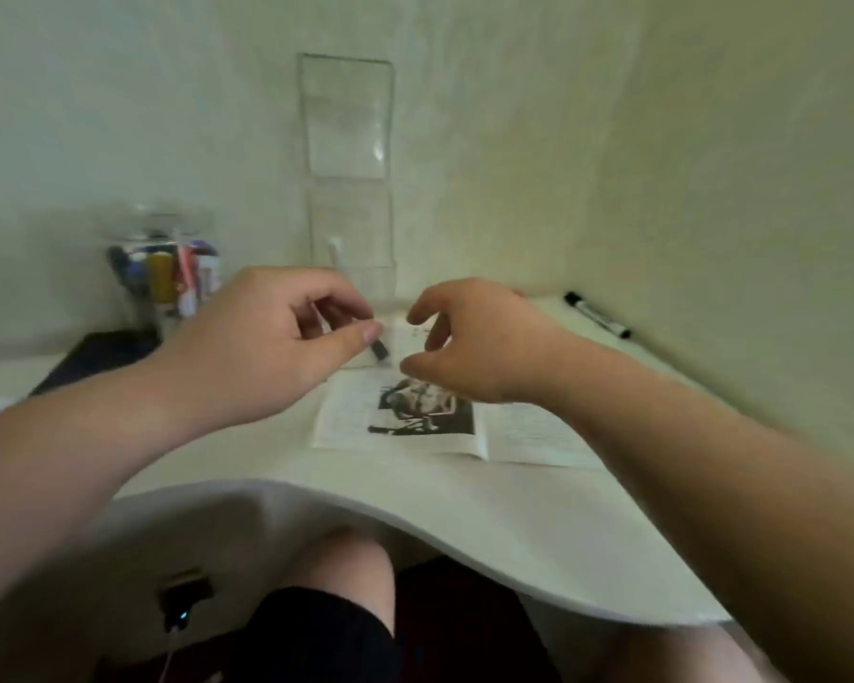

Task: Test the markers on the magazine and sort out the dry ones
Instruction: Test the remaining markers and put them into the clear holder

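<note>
Near the far left edge of the surface (pixel 514 525), I saw a jar (pixel 164 268) crowded with what looked like markers, though they were blurred. My left hand (pixel 267 347) pinched a marker (pixel 378 349) between thumb and fingertips above the far edge of the magazine (pixel 356 421), with only its dark end showing. I judged it light, stiff and smooth, apt to slip or roll, so best held around the barrel. My right hand (pixel 479 347) hovered just beside that end, fingers loosely curled, holding nothing. A second marker (pixel 596 315) lay by the far right edge, well apart.
</note>
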The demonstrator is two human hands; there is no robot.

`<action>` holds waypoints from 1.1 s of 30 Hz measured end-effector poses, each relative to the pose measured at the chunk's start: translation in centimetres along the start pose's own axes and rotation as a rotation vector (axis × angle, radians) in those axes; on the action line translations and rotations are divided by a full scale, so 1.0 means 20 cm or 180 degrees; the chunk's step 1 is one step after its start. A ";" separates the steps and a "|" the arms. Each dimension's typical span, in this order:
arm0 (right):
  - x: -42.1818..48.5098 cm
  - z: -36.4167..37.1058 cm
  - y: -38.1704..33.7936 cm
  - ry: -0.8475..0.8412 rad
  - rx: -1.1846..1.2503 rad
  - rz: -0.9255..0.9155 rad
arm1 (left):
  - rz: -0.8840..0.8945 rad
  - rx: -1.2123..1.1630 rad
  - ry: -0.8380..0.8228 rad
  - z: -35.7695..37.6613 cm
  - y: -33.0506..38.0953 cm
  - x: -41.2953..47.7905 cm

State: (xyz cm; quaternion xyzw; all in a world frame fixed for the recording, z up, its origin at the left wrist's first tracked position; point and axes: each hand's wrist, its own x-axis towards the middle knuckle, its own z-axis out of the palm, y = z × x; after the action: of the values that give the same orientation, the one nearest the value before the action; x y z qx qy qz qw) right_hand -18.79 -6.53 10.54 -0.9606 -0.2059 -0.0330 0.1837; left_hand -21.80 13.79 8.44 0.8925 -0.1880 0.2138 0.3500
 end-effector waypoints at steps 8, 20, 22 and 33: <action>0.09 -0.10 0.85 0.0460 -0.0310 0.1393 | 0.0256 -0.0176 -0.0688 0.77 0.12 0.48; 0.44 0.02 1.34 0.0572 -0.1018 0.2147 | 0.0503 -0.0279 -0.0306 1.05 -0.20 0.70; 0.47 0.03 1.35 0.0535 -0.1060 0.2225 | 0.0514 -0.0338 -0.0268 1.04 -0.21 0.71; 0.38 -0.04 1.13 0.2348 0.1089 0.1276 | 0.0454 -0.0411 -0.0182 1.04 -0.20 0.71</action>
State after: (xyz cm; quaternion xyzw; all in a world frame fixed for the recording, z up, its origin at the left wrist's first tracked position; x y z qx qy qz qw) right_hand -2.58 -23.03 4.74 -0.8614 0.0609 -0.3023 0.4036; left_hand -2.66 -0.76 -0.28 0.8581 -0.2744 0.2001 0.3851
